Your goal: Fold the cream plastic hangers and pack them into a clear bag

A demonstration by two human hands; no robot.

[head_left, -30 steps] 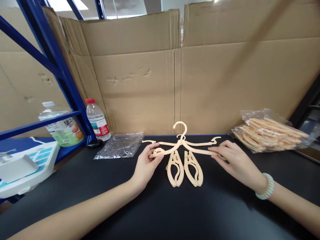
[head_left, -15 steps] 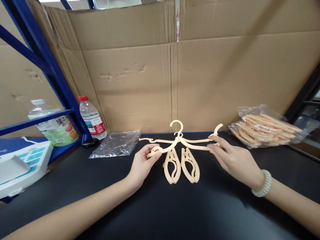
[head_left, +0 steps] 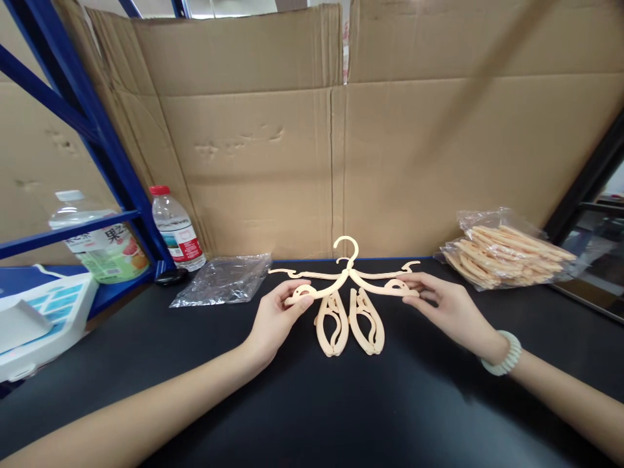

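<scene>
Two hands meet on one cream plastic folding hanger point(head_left: 349, 283), which lies flat on the black tabletop point(head_left: 312, 403) at mid-scene, close to the far edge. Its hook points away toward the cardboard wall point(head_left: 273, 149), its arms spread left and right, and two clip pieces hang from the middle toward the near side. The long axis therefore runs left to right, straight across the line between the hands.

At the left tip, the left hand point(head_left: 273, 320) pinches the arm's ringed end between thumb and fingers, narrowly closed on it. At the right tip, the right hand point(head_left: 451, 311), with a pale bead bracelet point(head_left: 502, 353) on its wrist, has its fingers curled lightly round the end of the right arm, holding it loosely against the table. Both hands sit just nearer than the hanger and about equally close to it, each at its own end.

Farther out, a crumpled clear plastic bag point(head_left: 221, 279) lies just left of the hanger. Beyond it a water bottle with a red cap point(head_left: 176, 229) stands by the blue shelf frame point(head_left: 82, 123), with a larger bottle point(head_left: 100, 237) and a white device point(head_left: 39, 318) at far left. Well to the right, a clear bag of similar cream hangers point(head_left: 507, 250) rests on the table.
</scene>
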